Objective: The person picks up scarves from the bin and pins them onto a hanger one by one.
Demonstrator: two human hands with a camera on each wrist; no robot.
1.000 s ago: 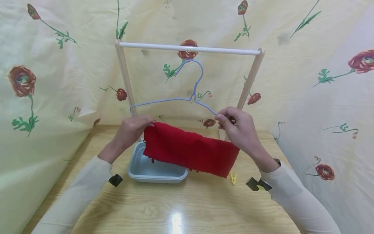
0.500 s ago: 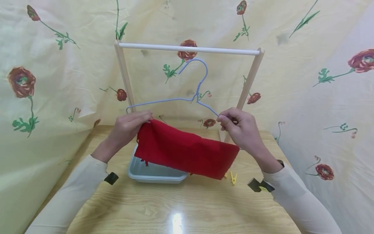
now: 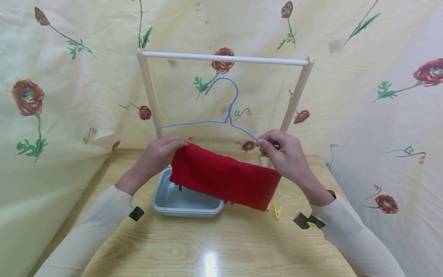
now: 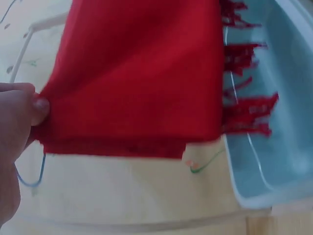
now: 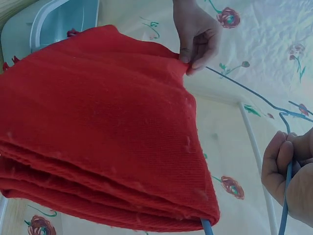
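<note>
A folded red scarf (image 3: pixel 225 177) hangs across the lower part of a blue wire hanger (image 3: pixel 194 122). My left hand (image 3: pixel 154 156) pinches the scarf's upper left corner between thumb and fingers, close to the hanger's left end. With my right hand (image 3: pixel 283 154) I grip the hanger's right shoulder, the hook pointing up. In the right wrist view the hanger's bottom bar (image 5: pixel 207 226) comes out from under the scarf's fold. Loose red fringe (image 4: pixel 249 115) dangles along one edge in the left wrist view, overlapping the basin.
Behind the hanger stands a rack with a white rail (image 3: pixel 221 58) and wooden posts (image 3: pixel 294 102). A pale blue basin (image 3: pixel 188 211) sits on the wooden table (image 3: pixel 166 246), partly behind the scarf. Right of it lies a yellow clothespin (image 3: pixel 277 211), another half hidden by the scarf.
My left hand and the scarf swung left, then back right. The hanger's hook has dropped slightly and shifted left since half a second ago. Both hands keep their hold.
</note>
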